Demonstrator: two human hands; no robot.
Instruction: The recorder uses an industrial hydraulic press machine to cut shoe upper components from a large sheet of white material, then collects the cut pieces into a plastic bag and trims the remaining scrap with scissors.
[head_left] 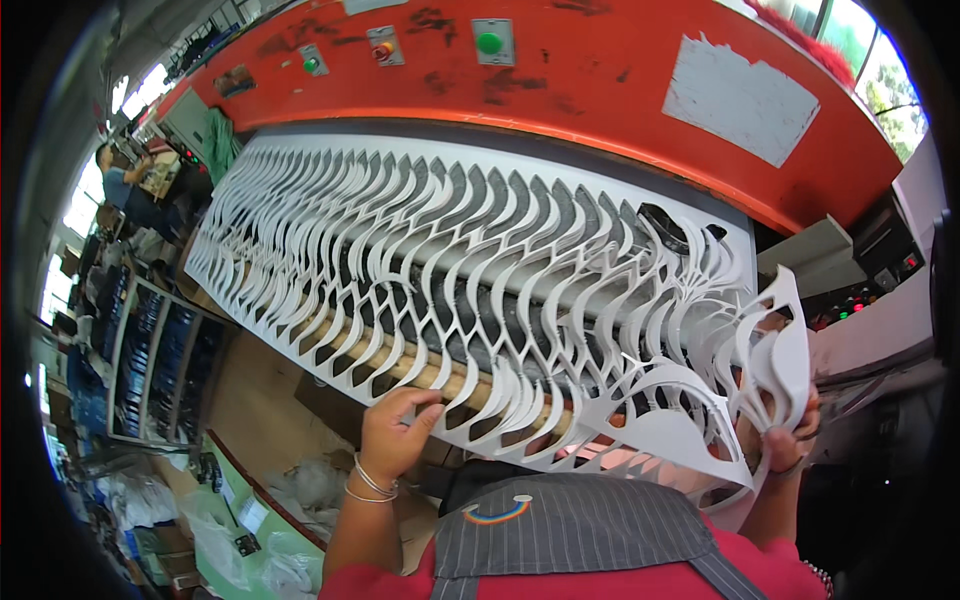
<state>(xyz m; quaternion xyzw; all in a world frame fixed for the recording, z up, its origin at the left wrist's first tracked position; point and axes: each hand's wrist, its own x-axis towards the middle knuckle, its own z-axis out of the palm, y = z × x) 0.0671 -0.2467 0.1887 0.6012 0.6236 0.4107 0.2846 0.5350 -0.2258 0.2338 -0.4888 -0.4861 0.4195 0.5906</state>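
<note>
A long white sheet [665, 432], cut through with rows of curved leaf-shaped openings, stretches across the dark machine bed. Its near edge is pinched between the thumb and fingers of my left hand [398, 432]. At the right end, my right hand [792, 438] is closed around a gathered, curled part of the same sheet, which partly hides the fingers. The strips at that end are lifted, bent and bunched together, while the left part lies flatter. Dark bed and a light wooden strip [455, 383] show through the openings.
Behind the sheet rises a red machine beam [590, 75] with a green button [489, 43] and a red button [382, 50]. At left stand a metal rack [160, 365] and a pale green table [270, 535] with plastic bags. A co-worker [130, 185] is far left.
</note>
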